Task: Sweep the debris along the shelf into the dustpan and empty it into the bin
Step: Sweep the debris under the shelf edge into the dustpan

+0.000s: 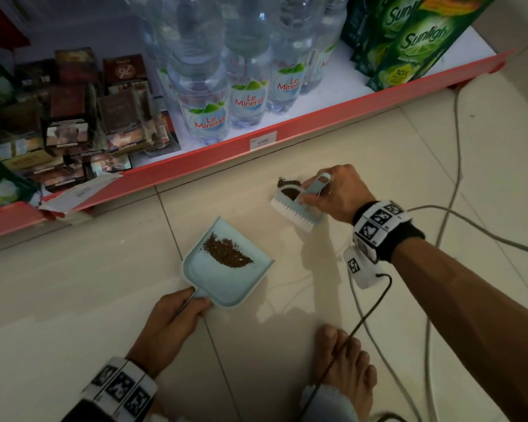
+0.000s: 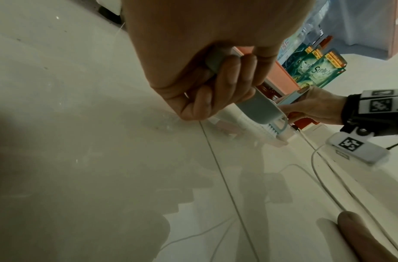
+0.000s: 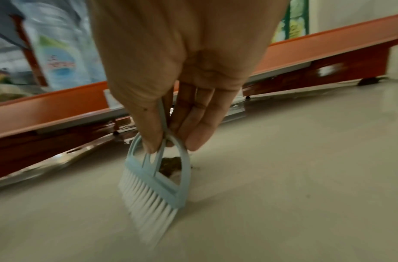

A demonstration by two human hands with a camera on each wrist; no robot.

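Floor-level sweeping beside a red shelf [image 1: 317,123].
Left hand [image 1: 168,324] grips the handle of the pale blue dustpan [image 1: 226,287], which lies on the tile holding brown debris [image 1: 226,248]; to its right, the right hand [image 1: 339,193] pinches the brush [image 1: 293,211], bristles down beside a remaining debris pile [image 1: 288,182] near the shelf's base.

debris pile [image 1: 289,190] part hid behind brush [image 1: 293,208] frame | dustpan [image 2: 260,109] handle mostly hid in left hand [image 2: 202,74] | bottles [image 3: 58,53] blurred, label unreadable | price tag [image 1: 262,141] txt too small | shelf [image 1: 256,147] cut off at left edge
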